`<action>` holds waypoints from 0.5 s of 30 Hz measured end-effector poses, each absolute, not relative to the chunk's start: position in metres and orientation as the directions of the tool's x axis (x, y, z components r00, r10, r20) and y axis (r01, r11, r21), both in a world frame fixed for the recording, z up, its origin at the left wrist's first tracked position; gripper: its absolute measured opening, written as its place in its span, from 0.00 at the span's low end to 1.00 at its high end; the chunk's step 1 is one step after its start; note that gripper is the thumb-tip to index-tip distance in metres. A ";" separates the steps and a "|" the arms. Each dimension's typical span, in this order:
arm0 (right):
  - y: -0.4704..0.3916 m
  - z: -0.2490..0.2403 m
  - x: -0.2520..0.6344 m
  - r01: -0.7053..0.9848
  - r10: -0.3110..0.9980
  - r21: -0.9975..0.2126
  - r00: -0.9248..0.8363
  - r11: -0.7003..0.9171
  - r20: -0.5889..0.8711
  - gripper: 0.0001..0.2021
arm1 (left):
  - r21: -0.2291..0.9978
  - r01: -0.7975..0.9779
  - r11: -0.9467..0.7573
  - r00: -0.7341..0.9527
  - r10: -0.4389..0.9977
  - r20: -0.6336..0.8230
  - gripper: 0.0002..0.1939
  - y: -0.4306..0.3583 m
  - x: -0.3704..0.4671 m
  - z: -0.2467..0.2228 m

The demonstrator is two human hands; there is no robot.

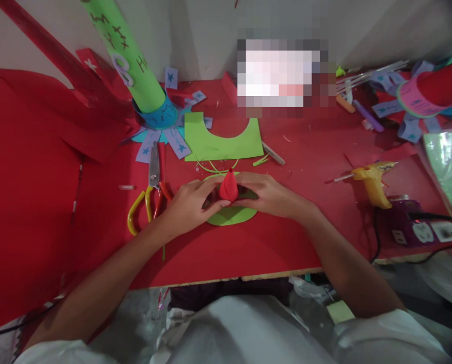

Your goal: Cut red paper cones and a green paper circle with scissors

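Note:
A small red cone [229,188], apparently rolled from a craft sheet, stands point up between my hands. Fingers and thumb of my left hand [197,202] press on its left side. From the other side my right hand [266,192] closes round it, its fingertips partly hidden behind the cone. Beneath both hands lies a round green foam piece [229,217], partly covered by them. Just beyond it is a green sheet [226,146] with a rounded cut-out, and thin green offcuts lie between the two.
Yellow-handled scissors [154,174] and red-handled ones lie left of my hands. A green lettered tube [138,65] stands behind them. At right are a yellow glue gun [375,184], a purple power box [415,227] with cables, and a red tube with a pink band [419,96].

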State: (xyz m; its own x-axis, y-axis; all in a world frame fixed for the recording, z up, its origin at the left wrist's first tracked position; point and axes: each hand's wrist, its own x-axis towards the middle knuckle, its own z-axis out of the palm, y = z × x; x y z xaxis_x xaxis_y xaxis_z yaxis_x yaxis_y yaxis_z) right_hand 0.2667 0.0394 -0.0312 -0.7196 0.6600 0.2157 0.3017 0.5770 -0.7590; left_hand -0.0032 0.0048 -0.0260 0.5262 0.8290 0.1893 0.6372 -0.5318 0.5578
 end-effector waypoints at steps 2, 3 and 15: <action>0.039 -0.031 0.267 0.306 0.663 -0.763 -0.720 0.569 0.206 0.19 | 0.552 0.639 -0.536 0.528 0.827 0.192 0.23 0.005 -0.003 -0.026; 0.040 -0.031 0.267 0.306 0.663 -0.765 -0.720 0.567 0.203 0.19 | 0.549 0.640 -0.538 0.528 0.827 0.195 0.23 0.005 -0.003 -0.027; 0.041 -0.028 0.268 0.276 0.668 -0.800 -0.718 0.532 0.197 0.21 | 0.539 0.641 -0.547 0.522 0.825 0.216 0.24 0.005 -0.003 -0.027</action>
